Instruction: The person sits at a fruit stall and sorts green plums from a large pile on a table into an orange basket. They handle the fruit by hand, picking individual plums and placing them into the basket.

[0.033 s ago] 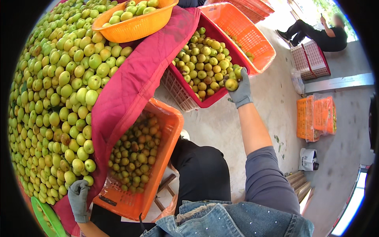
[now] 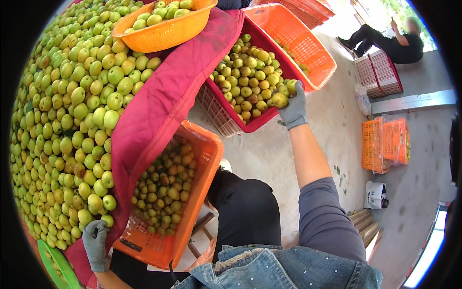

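Small green fruit is held in the far red crate (image 2: 226, 113) and the near orange crate (image 2: 192, 216). One fruit (image 2: 279, 99) is gripped over the red crate by the outstretched right hand (image 2: 292, 110). The left hand (image 2: 95, 241) is rested, fingers curled, by the fruit pile (image 2: 67, 125).

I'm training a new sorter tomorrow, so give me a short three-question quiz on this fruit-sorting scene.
1. True or false: the right hand holds fruit over the red crate.
2. Multiple choice: the left hand rests at A) the orange bowl, B) the lower edge of the big fruit pile, C) the stacked orange crates.
3. Fill in: the pile is bordered by a padded ______ cloth.

Key: 1 true; 2 B; 3 pink-red.
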{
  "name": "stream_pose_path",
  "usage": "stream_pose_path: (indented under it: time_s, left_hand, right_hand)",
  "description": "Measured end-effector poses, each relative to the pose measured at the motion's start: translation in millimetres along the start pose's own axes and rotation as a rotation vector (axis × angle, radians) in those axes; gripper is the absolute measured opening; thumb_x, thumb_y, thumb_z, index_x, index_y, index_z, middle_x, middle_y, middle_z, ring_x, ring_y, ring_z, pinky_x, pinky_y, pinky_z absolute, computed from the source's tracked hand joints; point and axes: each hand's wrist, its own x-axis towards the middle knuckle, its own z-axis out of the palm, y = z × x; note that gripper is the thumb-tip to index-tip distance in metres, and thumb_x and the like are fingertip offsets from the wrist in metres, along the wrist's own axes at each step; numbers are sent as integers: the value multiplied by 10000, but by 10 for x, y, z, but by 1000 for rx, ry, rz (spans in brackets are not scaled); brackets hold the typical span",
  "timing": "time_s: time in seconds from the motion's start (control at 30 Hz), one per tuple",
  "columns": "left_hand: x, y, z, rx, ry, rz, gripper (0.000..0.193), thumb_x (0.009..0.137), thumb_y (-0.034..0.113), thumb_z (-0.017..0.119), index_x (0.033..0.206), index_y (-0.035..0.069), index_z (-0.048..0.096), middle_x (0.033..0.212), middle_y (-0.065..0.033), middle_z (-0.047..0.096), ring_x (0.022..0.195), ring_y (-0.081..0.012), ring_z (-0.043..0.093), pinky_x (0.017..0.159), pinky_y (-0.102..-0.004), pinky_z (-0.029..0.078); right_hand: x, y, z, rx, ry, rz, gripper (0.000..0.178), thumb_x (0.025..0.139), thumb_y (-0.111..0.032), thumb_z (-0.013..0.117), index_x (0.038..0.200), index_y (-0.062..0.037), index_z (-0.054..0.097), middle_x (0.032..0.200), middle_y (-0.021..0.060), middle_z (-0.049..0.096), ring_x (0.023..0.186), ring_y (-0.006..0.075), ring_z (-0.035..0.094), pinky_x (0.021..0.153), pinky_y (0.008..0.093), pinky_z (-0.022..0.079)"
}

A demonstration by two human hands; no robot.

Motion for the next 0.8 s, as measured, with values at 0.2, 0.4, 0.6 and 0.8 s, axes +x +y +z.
stream_pose_path:
  time_s: [0.2,0.4,0.6,0.8]
  left_hand:
    - [-27,-23,12,-46,31,-39,88,904,13,577,979,-15,615,915,-40,631,784,-106,589,749,-241,484]
    - [-65,-79,-53,277,94,33,122,813,106,640,781,-12,631,733,-66,621,698,-147,580,703,-283,479]
    - [18,260,69,470,145,167,156,808,258,713,893,129,737,854,-57,706,804,-221,646,761,-334,518]
    - [-163,229,31,494,196,204,187,805,345,714,891,184,751,811,-50,699,795,-256,652,721,-375,531]
  right_hand:
    - [587,-434,-188,108,163,-90,372,897,-396,624,1162,-157,518,1164,103,565,1031,314,574,802,445,561]
    - [1394,-780,-700,-576,71,-349,367,943,-338,580,1239,-133,511,1194,90,576,1040,265,590,857,398,538]
    - [1374,-507,-498,-412,-148,-115,314,963,-347,556,1172,-118,604,1146,72,633,995,230,623,901,378,510]
    - [-565,948,2078,-703,-487,-43,269,974,-221,550,1165,-42,614,989,40,658,801,121,617,717,254,497]
